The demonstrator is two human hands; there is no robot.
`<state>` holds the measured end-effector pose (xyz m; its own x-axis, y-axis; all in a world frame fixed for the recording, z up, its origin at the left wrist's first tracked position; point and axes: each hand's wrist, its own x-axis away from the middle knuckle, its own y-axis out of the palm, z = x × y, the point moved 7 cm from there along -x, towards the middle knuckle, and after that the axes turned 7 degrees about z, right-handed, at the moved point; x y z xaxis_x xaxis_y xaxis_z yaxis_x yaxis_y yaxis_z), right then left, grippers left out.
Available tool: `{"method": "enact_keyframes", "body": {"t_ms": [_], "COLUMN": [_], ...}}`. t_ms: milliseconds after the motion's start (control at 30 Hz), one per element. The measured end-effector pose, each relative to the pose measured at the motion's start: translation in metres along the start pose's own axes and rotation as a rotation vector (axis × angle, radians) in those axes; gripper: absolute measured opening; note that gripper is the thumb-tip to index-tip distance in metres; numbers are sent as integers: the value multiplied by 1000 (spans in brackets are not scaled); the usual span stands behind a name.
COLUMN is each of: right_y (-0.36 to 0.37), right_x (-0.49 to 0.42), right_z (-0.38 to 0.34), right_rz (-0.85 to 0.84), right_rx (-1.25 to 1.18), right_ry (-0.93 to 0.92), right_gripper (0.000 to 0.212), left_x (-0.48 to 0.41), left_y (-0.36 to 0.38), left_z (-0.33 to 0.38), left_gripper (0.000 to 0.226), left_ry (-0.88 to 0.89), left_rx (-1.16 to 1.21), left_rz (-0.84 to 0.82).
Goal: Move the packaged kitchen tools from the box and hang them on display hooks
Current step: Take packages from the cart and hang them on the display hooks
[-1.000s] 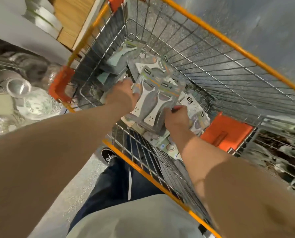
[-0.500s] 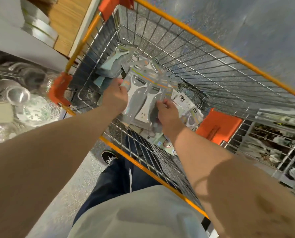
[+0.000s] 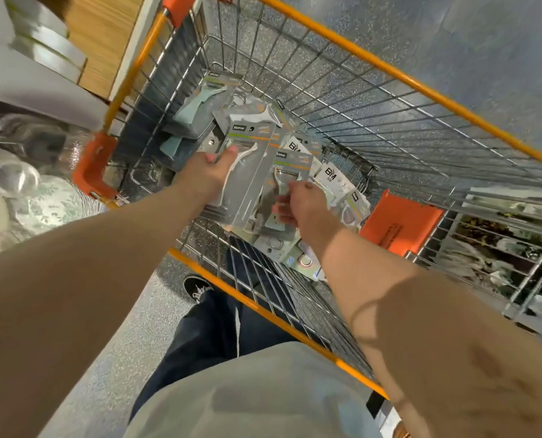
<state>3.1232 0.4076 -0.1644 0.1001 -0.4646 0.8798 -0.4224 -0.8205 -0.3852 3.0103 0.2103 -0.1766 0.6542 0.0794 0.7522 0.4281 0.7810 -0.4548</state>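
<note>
Hidden fingers: the left hand (image 3: 208,175) is showing only its thumb on the front of the card; its other fingers are going behind the pack, out of sight.
Blurred print: the lettering on the grey cards is smearing, and only a large "BM" is reading clearly on the white cards at 3 o'clock of the hands.
Buried stock: the pile of packaged tools (image 3: 333,181) is overlapping, so the lower packs are showing only as corners.
Cut off: the wire cart (image 3: 389,71) is running out of frame at 12 and 3 o'clock.
Left grip: it is clamping a white-tool package (image 3: 247,172) by its long edge, holding it tilted above the pile.
Right grip: the right hand (image 3: 306,210) is pinching the lower part of a peeler package (image 3: 290,172), fingers curled onto the card, just beside the left hand's pack at its 4 o'clock.
Other stock: teal-tool packages (image 3: 197,105) are leaning in the cart corner at 11 o'clock.
Surroundings: glassware (image 3: 13,178) is sitting at 9 o'clock of the cart, wire shelving (image 3: 500,248) at 4 o'clock, a dark shoe (image 3: 197,287) at 6 o'clock.
</note>
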Motion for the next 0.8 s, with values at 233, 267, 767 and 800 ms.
{"method": "enact_keyframes", "body": {"t_ms": [233,267,767,800], "right_y": [-16,-10,2,1], "right_x": [-29,-32,13,25], "right_z": [8,11,-8,-13], "right_rz": [311,306,130,100], "right_rx": [461,474,49,14], "right_ry": [-208,-203,-333,-340], "right_gripper": [38,44,23,22], "left_x": [-9,-8,26,33], "left_y": [17,19,-4,-12], "left_z": [0,3,26,32], "left_gripper": [47,44,93,92], "left_ry": [-12,-2,27,36], "left_rx": [-8,-22,-39,-16], "left_rz": [45,49,21,38]}}
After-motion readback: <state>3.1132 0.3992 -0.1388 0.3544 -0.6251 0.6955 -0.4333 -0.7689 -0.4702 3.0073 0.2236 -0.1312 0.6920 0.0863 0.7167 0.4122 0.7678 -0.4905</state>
